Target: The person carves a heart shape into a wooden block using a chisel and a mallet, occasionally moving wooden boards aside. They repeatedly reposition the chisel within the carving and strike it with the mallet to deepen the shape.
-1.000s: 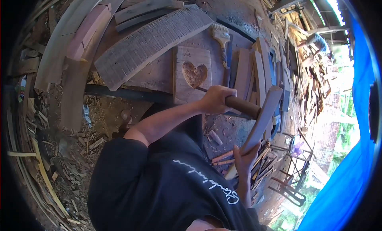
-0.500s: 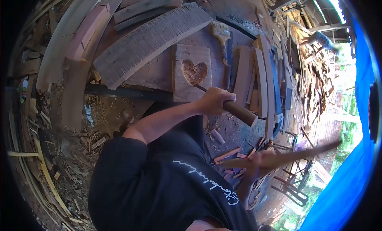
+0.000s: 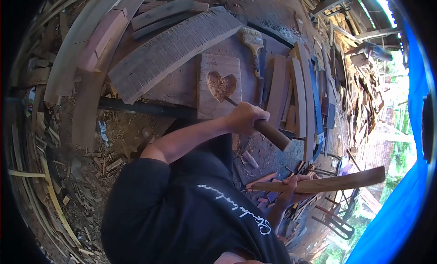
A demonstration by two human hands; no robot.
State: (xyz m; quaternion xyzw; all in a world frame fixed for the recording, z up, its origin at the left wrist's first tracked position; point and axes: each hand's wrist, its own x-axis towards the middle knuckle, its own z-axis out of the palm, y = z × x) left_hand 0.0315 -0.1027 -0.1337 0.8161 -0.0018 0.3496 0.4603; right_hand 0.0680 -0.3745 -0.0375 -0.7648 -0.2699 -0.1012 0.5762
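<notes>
My left hand (image 3: 246, 118) is wrapped round a chisel, whose thick wooden handle (image 3: 274, 135) points down and right. Its thin metal shaft (image 3: 231, 101) reaches the lower tip of a heart-shaped hollow (image 3: 221, 85) cut in a flat wooden board (image 3: 207, 107); the cutting edge is too small to make out. Lower right, my right hand (image 3: 291, 190) grips a long wooden club (image 3: 346, 180) near its narrow end, apart from the chisel handle. Small chips lie inside the hollow.
A large rough plank (image 3: 175, 50) lies behind the board. A paintbrush (image 3: 254, 48) rests at its right, with wooden strips (image 3: 298, 91) and a blue-bladed saw (image 3: 317, 100) beyond. Scrap wood and shavings cover the ground. A blue tarp (image 3: 391, 209) hangs at far right.
The wooden club has swung slightly, its broad end lower and no longer blurred. The chisel handle has tilted slightly; its tip stays at the hollow's lower point.
</notes>
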